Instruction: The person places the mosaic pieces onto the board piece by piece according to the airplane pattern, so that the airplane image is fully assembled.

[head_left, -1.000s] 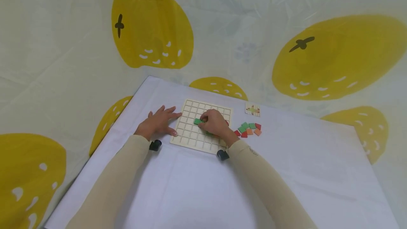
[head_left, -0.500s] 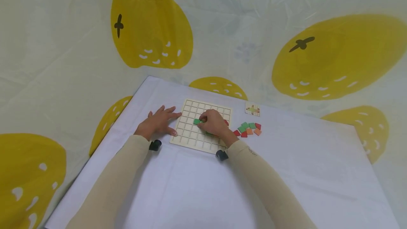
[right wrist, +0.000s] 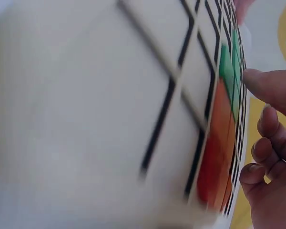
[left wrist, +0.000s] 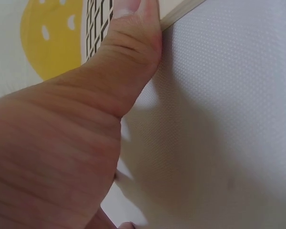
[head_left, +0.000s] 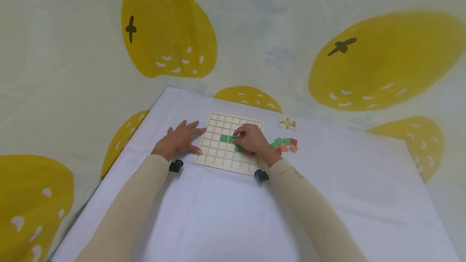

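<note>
- gridded board (head_left: 214,153): flat on the white cloth (head_left: 218,217), at the middle of the head view; its right part is largely hidden by the right hand, and the left wrist view cuts it off at the top.
- left hand (head_left: 179,140), left of centre: fingers spread, thumb on the board's lower left corner, a fingertip by the left edge; the left wrist view shows mainly the thumb, its tip cut off by the top edge.
- right hand (head_left: 253,140), at the centre: index and thumb tips close together by the green tiles (head_left: 223,138); whether they pinch one, i cannot tell. in the right wrist view the lower fingers are curled.
- two green tiles lie side by side mid-board, a third to their lower right, partly covered by the hand.
- orange tile (right wrist: 218,121) and red tile (right wrist: 209,169): on the board in the right wrist view, seen edge-on and blurred, so their count is unclear.
- loose tiles (head_left: 287,141): right of centre, green, orange and red, some behind the wrist.
- pattern card (head_left: 287,123): above them, its print too small to make out fully.
</note>
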Demonstrator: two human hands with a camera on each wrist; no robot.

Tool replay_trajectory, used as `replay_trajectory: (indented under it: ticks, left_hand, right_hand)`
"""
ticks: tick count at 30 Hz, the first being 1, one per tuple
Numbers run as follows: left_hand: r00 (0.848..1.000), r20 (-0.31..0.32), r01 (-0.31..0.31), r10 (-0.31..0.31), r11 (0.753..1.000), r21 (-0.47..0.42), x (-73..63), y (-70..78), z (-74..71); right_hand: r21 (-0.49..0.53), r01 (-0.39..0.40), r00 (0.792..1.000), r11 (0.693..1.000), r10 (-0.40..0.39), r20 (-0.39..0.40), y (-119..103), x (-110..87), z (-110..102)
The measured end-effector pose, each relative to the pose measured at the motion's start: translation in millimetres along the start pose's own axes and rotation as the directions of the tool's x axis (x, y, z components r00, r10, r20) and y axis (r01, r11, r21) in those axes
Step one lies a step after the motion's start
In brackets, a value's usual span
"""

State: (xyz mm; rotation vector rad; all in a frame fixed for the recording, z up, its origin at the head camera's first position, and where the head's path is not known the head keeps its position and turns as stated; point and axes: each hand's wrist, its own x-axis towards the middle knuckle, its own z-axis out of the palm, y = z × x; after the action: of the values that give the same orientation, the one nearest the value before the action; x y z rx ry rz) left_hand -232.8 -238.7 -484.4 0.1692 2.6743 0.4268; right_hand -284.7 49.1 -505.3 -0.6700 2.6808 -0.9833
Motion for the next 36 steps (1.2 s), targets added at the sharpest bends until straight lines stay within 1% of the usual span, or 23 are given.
replay_trajectory:
  ticks: [4,7,10,14,18,22,24,26,31,36]
  left_hand:
    - [1.000,0.009,0.009,-0.009,1.000,0.002,-0.1,2.6,-1.8]
    - [1.000,0.010,0.012,-0.012,1.000,0.001,0.4,2.7,-1.3]
    - [1.000,0.005,0.005,-0.005,1.000,-0.007,0.8,2.5,0.0]
    - [1.000,0.004,-0.001,0.001,1.000,-0.005,1.0,2.0,0.6]
    - [1.000,0.008,0.002,-0.002,1.000,-0.001,1.2,1.1,0.1]
    - [1.000,0.012,0.006,-0.006,1.000,-0.003,2.0,1.4,-0.1]
    - [1.000,0.012,0.006,-0.006,1.000,-0.004,2.4,1.0,0.0]
    - [1.000,0.008,0.003,-0.003,1.000,-0.005,2.1,1.0,-0.3]
    - [1.000,0.011,-0.005,0.005,1.000,-0.009,0.3,1.0,-1.2]
    - [1.000,0.024,-0.002,0.002,1.000,-0.016,0.1,2.7,-2.2]
  right_hand:
    - [0.000,-0.018,1.000,1.000,0.018,-0.011,19.0,-8.5,-16.2]
    - [0.010,-0.059,0.998,0.998,0.059,-0.012,32.1,-18.1,-30.6]
    - [-0.011,-0.115,0.993,0.993,0.115,-0.012,44.9,-27.4,-47.0]
    - [-0.043,-0.233,0.972,0.971,0.233,-0.024,64.3,-36.7,-66.8]
    - [-0.046,-0.341,0.940,0.939,0.340,-0.031,84.5,-43.7,-82.1]
    - [-0.039,-0.402,0.916,0.915,0.401,-0.026,101.0,-50.2,-92.6]
    - [-0.020,-0.421,0.907,0.907,0.421,-0.024,106.1,-53.2,-95.4]
    - [-0.012,-0.421,0.907,0.907,0.420,-0.032,109.6,-55.8,-97.4]
    - [0.013,-0.427,0.904,0.904,0.427,-0.025,115.4,-61.1,-102.0]
    - [0.038,-0.461,0.887,0.887,0.461,0.003,120.2,-65.0,-106.9]
